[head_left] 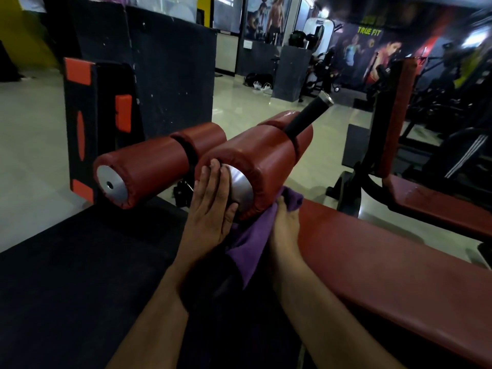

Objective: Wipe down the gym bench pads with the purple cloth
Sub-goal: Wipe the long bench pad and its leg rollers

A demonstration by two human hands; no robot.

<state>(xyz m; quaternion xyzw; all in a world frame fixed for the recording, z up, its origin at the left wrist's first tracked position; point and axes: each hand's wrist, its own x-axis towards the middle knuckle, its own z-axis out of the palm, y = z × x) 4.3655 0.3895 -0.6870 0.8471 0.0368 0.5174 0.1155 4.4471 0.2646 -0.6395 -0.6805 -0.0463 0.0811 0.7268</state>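
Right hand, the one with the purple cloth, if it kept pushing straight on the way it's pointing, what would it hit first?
Most likely the underside of the nearer red roller pad. The right hand points up and forward with the purple cloth bunched against that roller already, though depth is hard to judge.

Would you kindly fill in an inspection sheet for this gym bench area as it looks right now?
Surface: long red bench pad runs to the right; black mat to the left.
Job's things: purple cloth bunched under the nearer red roller pad; second roller pad beside it.
Clutter: nothing seen on the bench.
Hands: left hand lies flat, fingers straight, against the roller's metal end cap; right hand grips the cloth below the roller.
Cables: nothing seen.
Surroundings: black bar sticking up behind the roller, another red bench at right, gym machines and wall posters behind.
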